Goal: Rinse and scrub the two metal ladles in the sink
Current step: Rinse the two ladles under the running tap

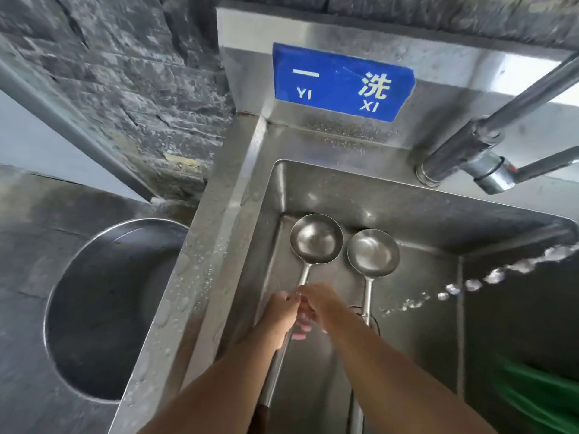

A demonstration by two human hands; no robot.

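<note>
As the head camera looks down into the deep stainless-steel sink (423, 214), two shiny steel ladles with round bowls and long thin shafts lie side by side on its floor. Their bowls face up toward the far left corner and their handles run back to the near edge. The left ladle (316, 239) lies nearest the left wall. The right ladle (373, 252) is just beside it, the bowls close but apart.

Both hands meet over the left ladle's shaft, just behind its bowl. The left hand (279, 311) has its fingers curled round the shaft. The right hand (322, 303) lies against the left one, and I cannot tell whether its fingers grip the shaft or only rub it. A broken stream of water (470, 285) arcs in from the right edge toward the hands.

Wet polished steel is probably slippery, though stiff and hardly fragile. The long shaft likely makes the bowl end feel heavy. A full wrap on the shaft, or on its darker end at the near edge, seems the safest hold.
</note>
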